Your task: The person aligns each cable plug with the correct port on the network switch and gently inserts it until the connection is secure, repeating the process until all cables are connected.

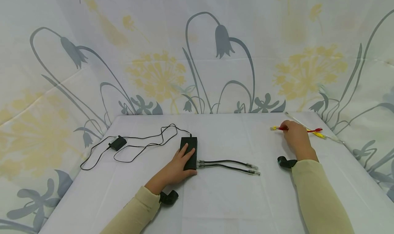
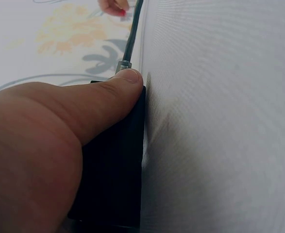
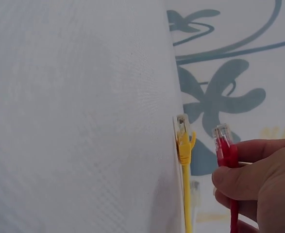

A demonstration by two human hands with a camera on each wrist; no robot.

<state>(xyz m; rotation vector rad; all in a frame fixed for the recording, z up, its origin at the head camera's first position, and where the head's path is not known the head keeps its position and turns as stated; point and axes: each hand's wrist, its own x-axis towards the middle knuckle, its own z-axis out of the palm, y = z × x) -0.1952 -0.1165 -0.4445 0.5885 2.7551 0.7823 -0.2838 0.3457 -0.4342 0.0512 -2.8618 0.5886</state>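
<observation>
My left hand (image 1: pixel 175 169) rests on a black box (image 1: pixel 192 161), fingers spread straight over its top and thumb along the near edge. In the left wrist view the thumb lies at the box's end, beside a plugged-in cable (image 2: pixel 131 43). Two short black network cables (image 1: pixel 227 161) run right from the box to clear plugs. At the far right my right hand (image 1: pixel 297 140) pinches a red network cable (image 3: pixel 226 153) between thumb and fingers just behind its clear plug. Beneath that hand lies a yellow network cable (image 3: pixel 185 153), its middle hidden in the head view.
A white cable (image 1: pixel 333 138) lies at the table's right edge, by the yellow one. On the left, a black power adapter (image 1: pixel 117 143) has its thin cord (image 1: pixel 147 145) looped across the white tablecloth to the box's far end. A flower-patterned curtain (image 1: pixel 203 56) hangs behind.
</observation>
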